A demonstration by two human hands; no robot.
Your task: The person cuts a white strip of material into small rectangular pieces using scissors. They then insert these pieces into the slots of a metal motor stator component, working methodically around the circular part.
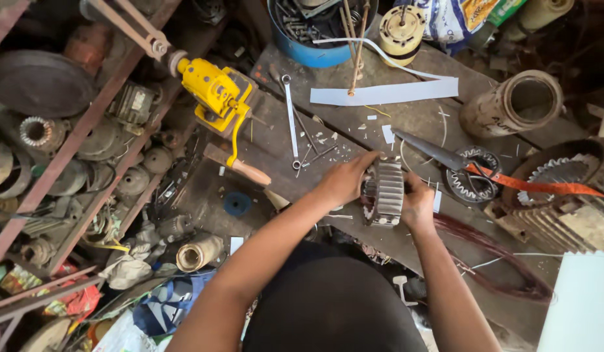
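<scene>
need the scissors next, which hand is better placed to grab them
Likely the right hand. It grips the right side of the ribbed motor core, and the scissors lie on the bench just right of it. The left hand holds the core's other side, farther off.

Yellow winder (217,94) clamped at bench edge, wrench (289,114) beside it. Scissors (445,156) with orange handles near paper strip (387,92). Blue bucket (308,49) at back.
</scene>
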